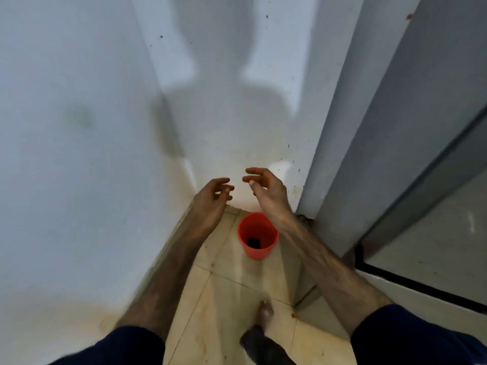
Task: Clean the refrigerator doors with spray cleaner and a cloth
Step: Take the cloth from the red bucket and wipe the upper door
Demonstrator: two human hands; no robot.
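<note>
A bare foot [264, 313] stands on the tiled floor [232, 293]. Beyond it, a red bucket [257, 237] holds something dark, perhaps the cloth. Above it, left hand [213, 197] and right hand [266, 187] hover loosely curled, holding nothing. No spray bottle shows. The grey door [395, 114], right, looks spotted: cleaning seemingly remains.

The person wears a dark navy top with sleeves that end above the elbows, one cuff on the left arm [126, 343] and one on the right arm [395, 333]. Both forearms are bare and hairy down to the left hand [213, 196] and right hand [266, 188]. A bare foot [264, 316] shows below a dark trouser leg [263, 349].
</note>
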